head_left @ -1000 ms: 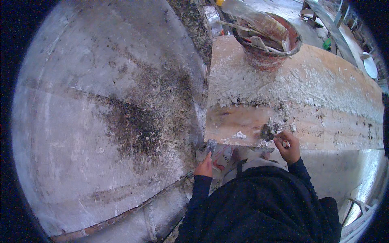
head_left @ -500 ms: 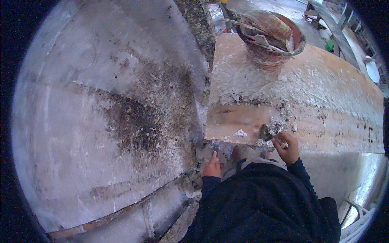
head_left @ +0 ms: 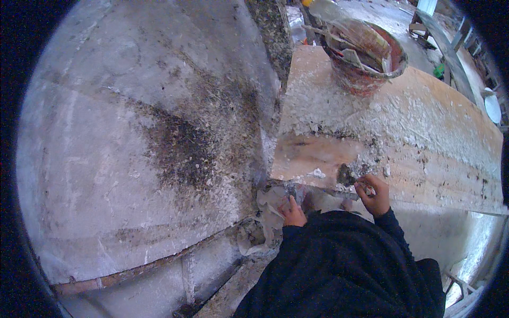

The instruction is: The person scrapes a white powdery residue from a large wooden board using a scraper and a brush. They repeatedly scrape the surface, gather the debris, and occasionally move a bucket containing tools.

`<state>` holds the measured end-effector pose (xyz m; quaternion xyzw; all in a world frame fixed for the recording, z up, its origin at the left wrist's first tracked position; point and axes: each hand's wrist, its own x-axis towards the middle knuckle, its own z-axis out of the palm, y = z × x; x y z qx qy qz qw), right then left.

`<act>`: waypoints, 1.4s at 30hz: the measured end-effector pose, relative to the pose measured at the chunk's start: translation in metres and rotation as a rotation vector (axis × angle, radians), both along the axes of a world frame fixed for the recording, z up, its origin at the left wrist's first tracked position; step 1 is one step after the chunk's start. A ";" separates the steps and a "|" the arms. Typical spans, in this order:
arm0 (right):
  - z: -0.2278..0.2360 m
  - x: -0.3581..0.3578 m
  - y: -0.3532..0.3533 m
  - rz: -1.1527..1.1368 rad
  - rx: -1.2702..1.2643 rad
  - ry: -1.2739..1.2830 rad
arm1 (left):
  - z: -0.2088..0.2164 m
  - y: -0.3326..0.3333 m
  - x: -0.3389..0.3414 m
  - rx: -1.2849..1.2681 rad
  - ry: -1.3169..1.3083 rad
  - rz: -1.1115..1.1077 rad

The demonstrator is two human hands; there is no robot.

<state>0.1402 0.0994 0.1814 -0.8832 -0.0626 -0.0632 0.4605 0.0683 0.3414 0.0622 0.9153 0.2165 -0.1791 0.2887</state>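
My left hand (head_left: 294,214) is closed round a small tool with a flat grey blade (head_left: 291,190), which looks like a scraper, just off the near left edge of a wooden board (head_left: 313,153). At the board's near edge, my right hand (head_left: 375,196) is closed with its fingertips pinched together. What they hold is too small to make out; something pale shows between them. Right by those fingertips is a dark, rough clump or patch (head_left: 345,174). Pale flakes and crumbs (head_left: 363,161) lie about it, and a small white lump (head_left: 316,173) sits farther left on the board.
A stained reddish bucket (head_left: 366,79), filled with sticks and plastic scraps, stands at the board's far side. To the left spreads a large pale grey surface (head_left: 95,175) with a dark, crusty patch (head_left: 183,146). A long bench (head_left: 445,50) stands at the far right.
My left hand and its tool have moved right, closer to my body. My right hand stays at nearly the same spot on the board. The view has shifted slightly.
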 end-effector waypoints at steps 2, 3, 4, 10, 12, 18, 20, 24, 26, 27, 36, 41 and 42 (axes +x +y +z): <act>0.001 -0.001 0.001 -0.015 0.017 0.002 | 0.000 0.002 0.002 0.037 -0.024 -0.029; 0.001 -0.001 0.000 -0.007 0.002 0.004 | 0.000 0.002 0.004 0.059 -0.037 -0.051; 0.001 0.000 -0.001 0.001 -0.012 0.006 | 0.001 0.005 0.008 0.062 -0.030 -0.012; 0.007 0.002 -0.006 0.017 -0.033 0.039 | 0.006 0.007 0.009 0.099 -0.053 -0.042; 0.004 0.001 -0.006 0.013 -0.018 0.027 | 0.007 0.005 0.000 0.133 -0.082 -0.012; 0.003 0.002 -0.008 0.011 -0.018 0.061 | 0.033 0.057 0.045 -0.031 -0.106 -0.121; 0.011 0.003 -0.001 0.028 -0.001 0.062 | 0.006 0.091 0.028 -0.175 -0.505 -0.228; -0.001 -0.002 -0.013 -0.019 0.006 0.019 | 0.049 0.087 0.019 -0.005 -0.114 -0.403; -0.002 -0.004 -0.016 -0.034 0.006 0.028 | 0.048 0.089 0.022 -0.004 -0.012 -0.390; 0.001 -0.004 -0.015 -0.025 -0.006 0.033 | 0.045 0.095 0.022 -0.061 -0.031 -0.414; 0.003 -0.013 -0.018 -0.075 -0.025 0.040 | 0.033 0.139 0.067 -0.111 -0.002 -0.785; -0.007 -0.012 -0.011 -0.046 -0.021 -0.003 | 0.036 0.157 0.115 -0.001 0.011 -1.004; -0.005 -0.011 -0.007 -0.041 -0.019 0.005 | 0.038 0.158 0.123 0.017 0.000 -1.060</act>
